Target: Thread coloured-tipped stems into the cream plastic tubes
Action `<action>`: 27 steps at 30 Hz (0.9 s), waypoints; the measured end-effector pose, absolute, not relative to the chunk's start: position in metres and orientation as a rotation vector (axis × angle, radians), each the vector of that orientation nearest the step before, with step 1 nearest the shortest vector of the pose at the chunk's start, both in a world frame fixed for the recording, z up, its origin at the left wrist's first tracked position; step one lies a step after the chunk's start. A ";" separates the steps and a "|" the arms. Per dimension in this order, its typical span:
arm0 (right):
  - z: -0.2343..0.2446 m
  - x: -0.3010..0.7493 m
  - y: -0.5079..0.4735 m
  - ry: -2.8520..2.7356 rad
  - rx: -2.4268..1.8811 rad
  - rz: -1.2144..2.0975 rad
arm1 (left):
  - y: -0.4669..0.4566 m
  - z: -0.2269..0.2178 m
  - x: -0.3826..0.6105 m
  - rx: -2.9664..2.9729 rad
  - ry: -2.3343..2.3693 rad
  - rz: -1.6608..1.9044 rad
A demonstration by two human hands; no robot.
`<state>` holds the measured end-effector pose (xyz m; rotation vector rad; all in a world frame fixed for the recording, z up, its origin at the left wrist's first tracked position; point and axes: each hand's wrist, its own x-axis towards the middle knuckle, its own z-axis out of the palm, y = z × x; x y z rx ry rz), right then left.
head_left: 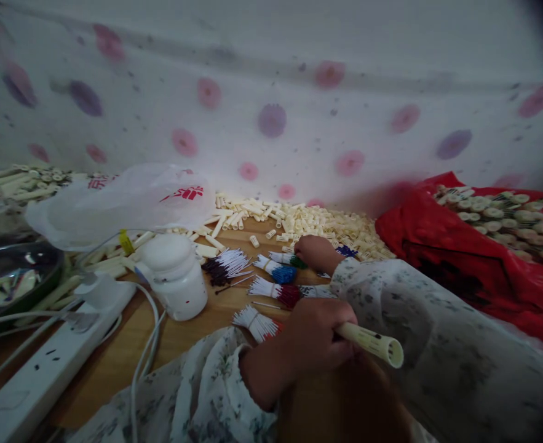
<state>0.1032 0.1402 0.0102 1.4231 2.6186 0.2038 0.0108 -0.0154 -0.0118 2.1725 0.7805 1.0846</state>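
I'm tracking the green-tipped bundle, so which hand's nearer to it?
Right. The right hand is close by the green-tipped bundle, at its green end; the left hand, holding a cream tube, is farther off, nearer the camera.

With noon straight ahead of my left hand (pixel 318 335), I have a narrow strip of bare table (pixel 221 304) at ten o'clock, with the white jar (pixel 179 286) blocking it beyond. Further out at nine, the power strip (pixel 61 357) and looping cables (pixel 135 384) clutter the way. Tied bundles (pixel 282 272) crowd eleven; my right hand (pixel 316 253) fills noon, with the heaped tubes (pixel 340 226) behind it. At two, my right sleeve (pixel 391 295) and the red bag (pixel 416 261) bar passage.
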 end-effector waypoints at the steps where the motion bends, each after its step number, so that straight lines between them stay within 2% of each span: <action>1: 0.009 0.102 0.141 2.605 1.408 0.235 | -0.016 -0.011 0.011 2.173 0.786 1.081; 10: 0.006 0.096 0.138 2.610 1.258 0.431 | -0.015 -0.006 0.010 2.204 0.786 1.071; 19: 0.008 0.098 0.135 2.685 0.924 0.536 | -0.014 -0.006 0.010 2.236 0.824 1.016; 27: 0.010 0.101 0.132 2.691 0.894 0.557 | -0.013 -0.006 0.009 2.225 0.800 1.059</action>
